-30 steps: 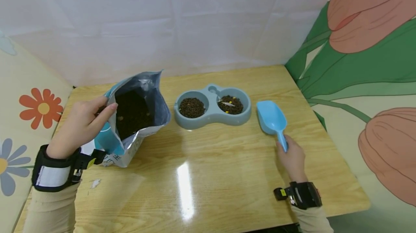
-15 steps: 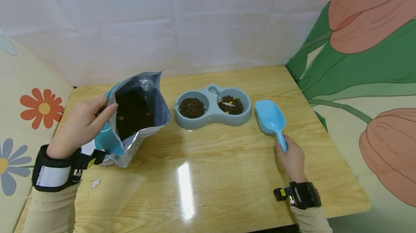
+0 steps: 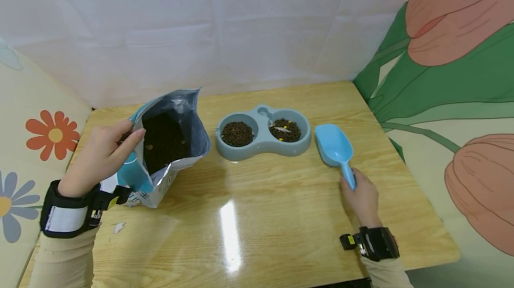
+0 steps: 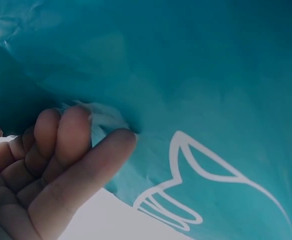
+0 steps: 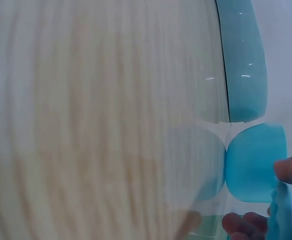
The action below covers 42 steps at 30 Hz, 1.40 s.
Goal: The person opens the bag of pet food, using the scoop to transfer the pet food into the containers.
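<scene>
At the left of the head view, my left hand [image 3: 98,156] pinches the rim of an opened foil-lined bag [image 3: 201,136] between thumb and fingers. Dark brown pellets [image 3: 164,143] fill part of the bag. Its teal outside [image 4: 200,85] fills most of the left wrist view, where the fingers [image 4: 76,132] grip a crumpled edge. My right hand [image 3: 363,198] holds a light blue scoop [image 3: 334,143] by its handle, low at the table. No pellets show in the scoop's bowl. The right wrist view also has the scoop [image 5: 255,165], with the thumb [image 5: 291,170] on its handle.
A grey-blue double pet bowl [image 3: 266,138] stands between bag and scoop, brown pellets in both compartments. The right one also has yellow bits and a small silvery fish-like piece [image 3: 283,129]. A white scrap [image 3: 118,227] lies on the wooden table [image 3: 281,234] at front left.
The scoop has shifted slightly left toward the double bowl since the first frame, and then stayed put. My left hand and the bag have hardly moved.
</scene>
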Tool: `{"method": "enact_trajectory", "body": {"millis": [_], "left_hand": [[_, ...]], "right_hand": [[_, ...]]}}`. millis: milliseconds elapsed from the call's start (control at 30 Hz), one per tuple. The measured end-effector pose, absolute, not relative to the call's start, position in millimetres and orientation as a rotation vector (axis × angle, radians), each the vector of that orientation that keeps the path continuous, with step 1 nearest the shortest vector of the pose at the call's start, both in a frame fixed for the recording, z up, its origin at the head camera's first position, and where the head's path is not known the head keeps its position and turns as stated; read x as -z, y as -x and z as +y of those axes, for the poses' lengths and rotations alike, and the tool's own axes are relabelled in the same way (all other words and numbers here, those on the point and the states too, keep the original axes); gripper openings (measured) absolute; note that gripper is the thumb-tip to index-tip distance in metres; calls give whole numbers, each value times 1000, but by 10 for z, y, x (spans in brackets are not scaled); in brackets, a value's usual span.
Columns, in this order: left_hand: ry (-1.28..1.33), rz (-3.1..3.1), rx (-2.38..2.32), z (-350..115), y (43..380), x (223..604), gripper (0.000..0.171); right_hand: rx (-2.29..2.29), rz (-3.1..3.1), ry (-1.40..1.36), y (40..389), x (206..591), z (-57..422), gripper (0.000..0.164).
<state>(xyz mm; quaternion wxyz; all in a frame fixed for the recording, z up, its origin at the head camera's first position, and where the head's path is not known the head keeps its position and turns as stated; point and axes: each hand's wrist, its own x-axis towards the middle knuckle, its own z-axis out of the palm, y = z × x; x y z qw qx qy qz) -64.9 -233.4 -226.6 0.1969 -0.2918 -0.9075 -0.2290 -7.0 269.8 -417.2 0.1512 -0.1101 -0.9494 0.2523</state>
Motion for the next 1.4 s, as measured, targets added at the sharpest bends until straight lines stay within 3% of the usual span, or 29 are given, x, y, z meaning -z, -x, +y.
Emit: {"method": "enact_trajectory", "body": {"millis": [267,667,1400], "left_hand": [[817,-2542,625,-2341,647,2264,27],[816,-2563,621,-2339,645,2249,27],[831,-2561,649,-2332,647,2236,27]], "right_hand": [[-698,-2715,290,31,4088,2704,50],[-654,-2476,63,156,3871,2569,39],[-765,-2433,-396,696,3440,1532,33]]}}
